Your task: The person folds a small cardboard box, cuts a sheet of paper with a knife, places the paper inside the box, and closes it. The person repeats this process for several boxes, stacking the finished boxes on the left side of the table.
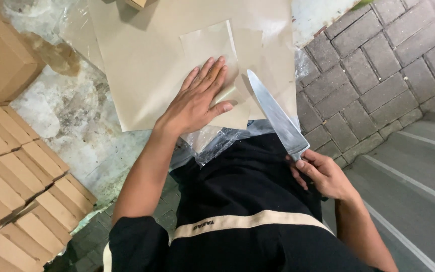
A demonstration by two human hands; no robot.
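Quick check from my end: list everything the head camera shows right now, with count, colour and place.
Large paper sheet: one, tan, spread on the work surface.
Smaller paper piece: one, tan, lying on the large sheet.
Knife: one, steel blade, tip over the paper.
Plastic film: clear, crumpled under the sheet's near edge.
Cardboard boxes: many, brown, stacked at left.
Paving bricks: grey, at right.
Left hand: flat on the paper.
Right hand: gripping the knife handle.

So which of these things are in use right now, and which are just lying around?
In use: left hand pressing the folded brown paper; right hand holding the knife.

Lying about: flat cardboard boxes; made-up cardboard box; clear plastic sheet.
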